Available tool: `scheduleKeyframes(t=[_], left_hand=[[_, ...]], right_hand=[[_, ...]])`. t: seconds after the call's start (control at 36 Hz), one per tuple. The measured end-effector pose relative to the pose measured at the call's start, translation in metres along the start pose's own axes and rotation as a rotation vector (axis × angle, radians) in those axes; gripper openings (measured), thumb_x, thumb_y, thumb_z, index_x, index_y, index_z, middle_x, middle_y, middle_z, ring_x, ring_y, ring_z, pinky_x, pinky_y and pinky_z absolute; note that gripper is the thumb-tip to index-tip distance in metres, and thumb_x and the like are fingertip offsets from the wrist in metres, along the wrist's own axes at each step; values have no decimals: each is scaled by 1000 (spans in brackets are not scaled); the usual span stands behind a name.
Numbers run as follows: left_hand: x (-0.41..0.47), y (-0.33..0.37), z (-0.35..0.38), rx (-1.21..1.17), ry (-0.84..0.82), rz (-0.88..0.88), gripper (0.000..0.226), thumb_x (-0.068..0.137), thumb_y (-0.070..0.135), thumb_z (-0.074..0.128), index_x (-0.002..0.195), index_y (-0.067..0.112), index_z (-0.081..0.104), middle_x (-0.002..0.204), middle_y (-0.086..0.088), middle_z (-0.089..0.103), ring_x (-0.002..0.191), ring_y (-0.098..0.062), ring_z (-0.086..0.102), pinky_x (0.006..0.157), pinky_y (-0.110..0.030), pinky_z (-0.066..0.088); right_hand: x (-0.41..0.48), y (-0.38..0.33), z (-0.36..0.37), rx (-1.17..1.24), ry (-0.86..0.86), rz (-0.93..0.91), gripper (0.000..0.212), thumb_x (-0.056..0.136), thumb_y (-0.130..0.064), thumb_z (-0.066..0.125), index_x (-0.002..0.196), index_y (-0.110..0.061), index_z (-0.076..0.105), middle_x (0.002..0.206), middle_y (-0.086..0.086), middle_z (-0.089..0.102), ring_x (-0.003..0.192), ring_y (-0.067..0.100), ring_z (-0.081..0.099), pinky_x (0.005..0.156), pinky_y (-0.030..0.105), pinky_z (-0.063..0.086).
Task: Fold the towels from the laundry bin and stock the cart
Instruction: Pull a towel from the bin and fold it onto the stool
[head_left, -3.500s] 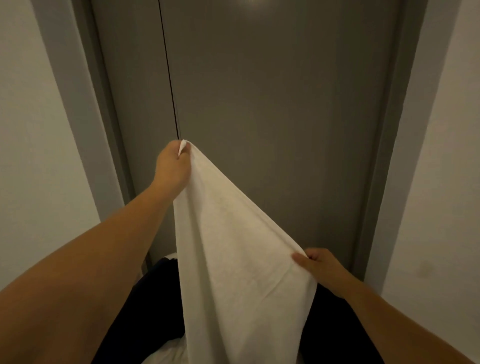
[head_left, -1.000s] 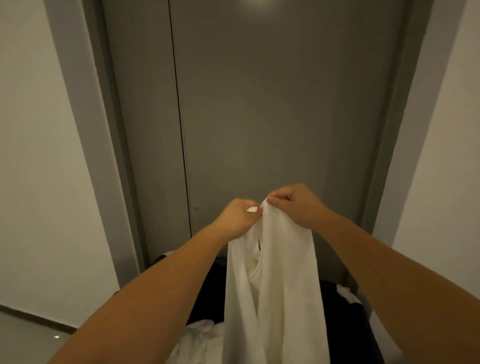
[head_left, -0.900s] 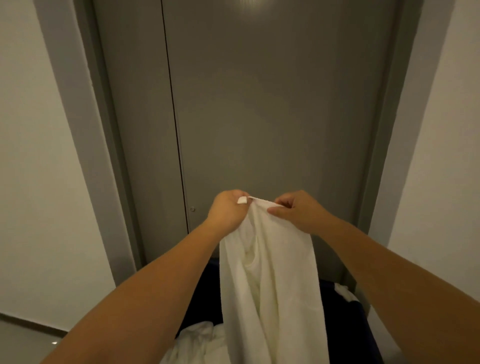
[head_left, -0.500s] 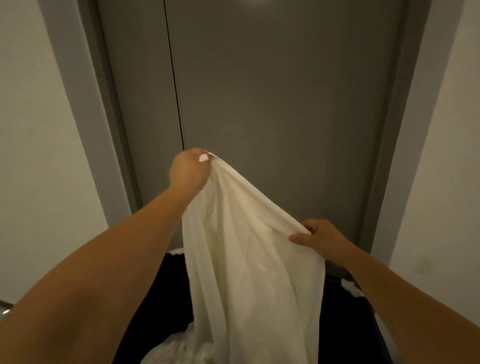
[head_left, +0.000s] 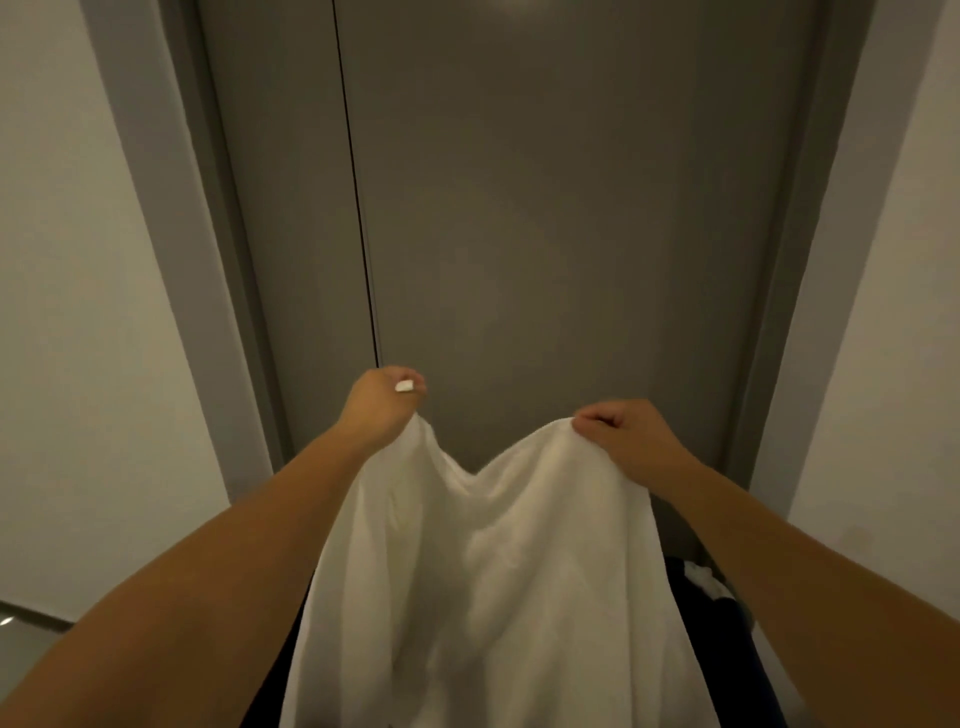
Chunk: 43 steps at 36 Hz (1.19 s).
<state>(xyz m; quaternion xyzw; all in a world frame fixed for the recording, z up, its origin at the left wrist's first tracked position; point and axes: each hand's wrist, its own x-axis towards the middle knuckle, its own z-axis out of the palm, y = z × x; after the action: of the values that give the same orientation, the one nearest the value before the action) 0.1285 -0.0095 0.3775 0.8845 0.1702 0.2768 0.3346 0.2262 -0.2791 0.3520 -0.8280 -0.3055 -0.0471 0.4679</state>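
— Entry one: hands?
— Left hand (head_left: 382, 410): clenched round a top corner of the white towel (head_left: 493, 571), with a small white tip poking out above the fist. Right hand (head_left: 628, 436): fingers curled over the same top edge, gripping it, set a little lower than the left.

— Towel edges?
— Top edge slack, dipping between the two hands. Sides hanging down below each hand and running out of view at the bottom. Lower hem not visible.

— Open room?
— Free space above both hands and across the gap between them, in front of the grey door (head_left: 571, 208). Left of the left hand: door frame (head_left: 223, 260), pale wall (head_left: 62, 312), and a strip of floor (head_left: 26, 644) low down. Right of the right hand: frame again, then a second pale wall (head_left: 893, 312), close in.

— Other things, obstructions?
— Dark laundry bin (head_left: 717, 665) below the right hand, mostly hidden behind the hanging towel. More white cloth (head_left: 701, 577) in it, just under the right forearm. Vertical door seam (head_left: 358, 208) rising from just above the left hand. Door close beyond both hands; contact with the towel not determinable.
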Motion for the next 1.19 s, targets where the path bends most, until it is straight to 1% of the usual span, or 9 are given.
scheduleKeyframes(t=[0.08, 0.22, 0.39, 0.44, 0.53, 0.67, 0.75, 0.94, 1.19], left_hand=[[-16, 11, 19, -41, -160, 56, 29, 94, 23, 60, 121, 17, 64, 119, 3, 60, 103, -7, 53, 86, -20, 37], [-38, 27, 50, -161, -332, 93, 48, 91, 28, 65, 137, 19, 53, 135, 7, 53, 121, -6, 50, 92, -16, 35], [-46, 30, 71, -299, -410, 110, 16, 87, 26, 69, 100, 18, 74, 93, 0, 73, 80, -7, 67, 71, -22, 50], [-45, 29, 76, -273, -376, 113, 16, 87, 24, 68, 83, 9, 71, 76, -10, 67, 64, -12, 58, 62, -27, 44], [-43, 32, 81, -217, -303, 113, 27, 93, 22, 60, 67, 15, 65, 61, 4, 56, 54, -6, 49, 52, -23, 36], [-36, 52, 72, -156, -163, 177, 20, 94, 17, 54, 87, 21, 72, 84, 2, 69, 82, -16, 65, 71, -30, 51], [-26, 67, 57, -184, -79, 177, 22, 94, 12, 51, 91, 21, 72, 90, 1, 68, 87, -18, 64, 78, -32, 51], [-3, 83, 21, -189, 104, 173, 26, 95, 18, 54, 116, 14, 68, 117, -4, 67, 107, -20, 61, 92, -30, 49], [5, 64, 3, -130, 189, 98, 28, 94, 13, 49, 114, 14, 69, 103, -2, 66, 93, -21, 62, 82, -30, 50]], right_hand=[[8, -16, 11, -119, -64, -98, 20, 95, -19, 56, 98, -11, 74, 89, -5, 66, 75, -2, 55, 67, 5, 39], [16, -28, 26, -120, -90, -172, 18, 93, -14, 59, 101, -7, 74, 95, 1, 69, 84, 6, 58, 68, -1, 37], [15, -29, 29, -85, -84, -179, 15, 90, -9, 61, 92, -7, 75, 87, 1, 70, 76, 5, 58, 65, 2, 39], [13, -26, 26, -83, -72, -172, 14, 90, -10, 61, 92, -7, 75, 85, -1, 68, 76, 5, 58, 66, 3, 40], [9, -24, 22, -69, -82, -166, 14, 91, -13, 62, 93, -7, 75, 81, -6, 65, 72, -1, 56, 66, 4, 40], [2, -8, 14, -79, -96, -58, 14, 90, -28, 64, 81, -17, 66, 73, -8, 60, 65, 2, 53, 60, 11, 40], [-10, 11, 14, -57, -163, 75, 22, 88, -34, 66, 84, -12, 66, 79, -1, 66, 72, 13, 61, 67, 28, 48], [-30, 40, 16, -21, -130, 172, 30, 96, -36, 53, 86, -11, 69, 84, 7, 69, 78, 21, 64, 72, 34, 50], [-35, 51, 7, 21, -10, 210, 34, 98, -33, 48, 83, -7, 65, 81, 9, 63, 74, 18, 54, 67, 30, 43]])
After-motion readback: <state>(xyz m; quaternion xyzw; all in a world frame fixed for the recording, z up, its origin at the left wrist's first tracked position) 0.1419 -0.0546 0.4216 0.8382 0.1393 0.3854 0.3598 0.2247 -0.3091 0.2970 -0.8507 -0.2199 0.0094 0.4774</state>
